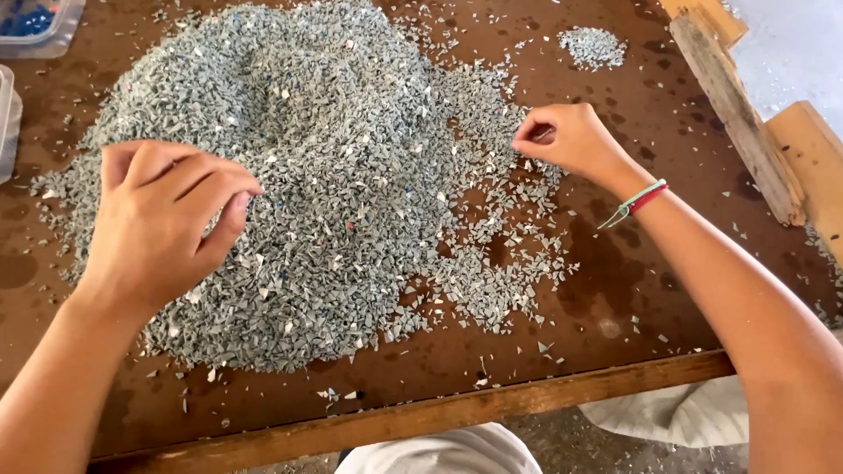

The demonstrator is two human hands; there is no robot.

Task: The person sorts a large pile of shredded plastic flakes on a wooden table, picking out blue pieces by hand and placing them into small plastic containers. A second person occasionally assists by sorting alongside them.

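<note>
My left hand (pixel 162 219) hovers, fingers curled and holding nothing, over the grey chip pile (pixel 290 167) at the desk's (pixel 615 290) centre. At three o'clock my right hand (pixel 566 136) pinches chips; best to pick slowly from the thin edge.

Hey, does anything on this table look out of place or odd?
Mostly no. A small separate heap of grey chips sits apart from the big pile at the far right, and a few white and reddish bits are mixed into the grey.

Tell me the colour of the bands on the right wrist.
The wrist bands are pale green and red, worn just behind the right hand; the head view shows them clearly.
</note>
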